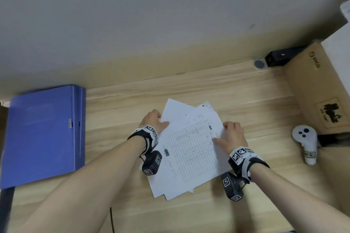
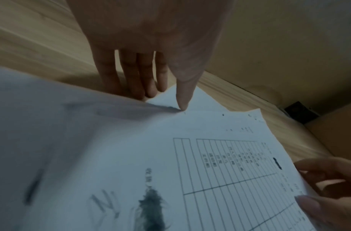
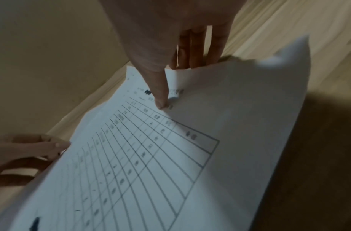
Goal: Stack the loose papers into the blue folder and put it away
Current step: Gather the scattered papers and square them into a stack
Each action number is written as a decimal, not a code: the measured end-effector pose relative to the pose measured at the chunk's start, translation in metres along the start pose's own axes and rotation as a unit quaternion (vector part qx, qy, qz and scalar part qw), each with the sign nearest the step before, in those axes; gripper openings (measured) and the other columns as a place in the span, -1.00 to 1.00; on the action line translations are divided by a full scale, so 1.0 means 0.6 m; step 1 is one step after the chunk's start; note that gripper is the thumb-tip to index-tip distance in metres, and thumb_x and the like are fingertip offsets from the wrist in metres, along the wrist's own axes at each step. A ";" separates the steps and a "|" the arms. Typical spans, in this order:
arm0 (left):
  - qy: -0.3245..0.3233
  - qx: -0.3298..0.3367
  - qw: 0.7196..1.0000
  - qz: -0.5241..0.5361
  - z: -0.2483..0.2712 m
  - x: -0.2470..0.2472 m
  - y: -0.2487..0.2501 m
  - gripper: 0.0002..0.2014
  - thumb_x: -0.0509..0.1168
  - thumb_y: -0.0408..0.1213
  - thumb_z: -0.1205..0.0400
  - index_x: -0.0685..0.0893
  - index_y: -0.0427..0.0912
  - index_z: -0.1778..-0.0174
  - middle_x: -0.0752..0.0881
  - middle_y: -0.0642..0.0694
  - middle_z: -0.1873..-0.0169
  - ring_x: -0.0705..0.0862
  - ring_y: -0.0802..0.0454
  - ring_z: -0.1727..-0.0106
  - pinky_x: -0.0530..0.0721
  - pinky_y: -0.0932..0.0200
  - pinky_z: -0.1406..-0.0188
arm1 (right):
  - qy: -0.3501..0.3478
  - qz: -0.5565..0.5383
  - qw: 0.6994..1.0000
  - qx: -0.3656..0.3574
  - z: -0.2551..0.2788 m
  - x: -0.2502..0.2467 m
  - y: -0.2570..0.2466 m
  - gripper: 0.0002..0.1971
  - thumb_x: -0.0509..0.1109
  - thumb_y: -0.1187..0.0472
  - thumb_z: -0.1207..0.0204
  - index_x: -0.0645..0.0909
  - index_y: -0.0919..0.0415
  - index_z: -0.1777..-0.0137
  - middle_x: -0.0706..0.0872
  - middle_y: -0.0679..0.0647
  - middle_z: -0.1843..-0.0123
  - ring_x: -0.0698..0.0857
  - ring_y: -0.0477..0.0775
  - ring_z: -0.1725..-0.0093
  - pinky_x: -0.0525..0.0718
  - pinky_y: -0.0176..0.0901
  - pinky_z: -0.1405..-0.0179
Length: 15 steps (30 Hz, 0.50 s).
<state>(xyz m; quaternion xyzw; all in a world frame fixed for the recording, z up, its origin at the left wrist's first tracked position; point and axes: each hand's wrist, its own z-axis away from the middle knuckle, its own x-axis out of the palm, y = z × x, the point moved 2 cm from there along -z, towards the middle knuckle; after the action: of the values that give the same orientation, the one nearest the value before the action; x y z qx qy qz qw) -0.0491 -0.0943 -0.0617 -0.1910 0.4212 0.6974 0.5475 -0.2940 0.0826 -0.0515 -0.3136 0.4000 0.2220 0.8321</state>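
Observation:
A loose, fanned pile of white papers [image 1: 189,149] lies on the middle of the wooden desk [image 1: 189,85], with a printed table on the top sheet [image 2: 230,171] [image 3: 151,156]. My left hand [image 1: 156,121] holds the pile's left edge. Its thumb [image 2: 182,96] presses on top and its fingers [image 2: 131,75] reach under the edge. My right hand [image 1: 232,133] pinches the right edge the same way, thumb [image 3: 159,90] on top, fingers [image 3: 196,46] beneath. The blue folder [image 1: 43,134] lies shut and flat at the desk's far left, apart from both hands.
A cardboard box [image 1: 318,85] stands at the right. A white handheld controller [image 1: 305,142] lies in front of the box. A black device [image 1: 280,56] and a round grey object [image 1: 259,64] sit at the back right by the wall.

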 end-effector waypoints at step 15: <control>-0.023 -0.064 0.997 0.042 0.009 0.014 0.028 -0.62 0.46 -0.19 -0.41 0.31 -0.04 0.47 0.35 -0.03 0.44 0.32 -0.01 0.45 0.24 0.21 0.41 | -0.043 0.020 0.999 0.026 -0.013 0.007 0.017 -0.74 0.58 0.05 -0.27 0.61 0.17 0.21 0.57 0.08 0.01 0.51 0.20 -0.15 0.46 -0.08 0.11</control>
<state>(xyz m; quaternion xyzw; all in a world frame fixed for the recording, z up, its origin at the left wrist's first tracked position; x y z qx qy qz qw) -0.0664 -0.0858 -0.0586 -0.1915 0.3709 0.7497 0.5136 -0.3021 0.0850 -0.0619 -0.2736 0.3753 0.2412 0.8521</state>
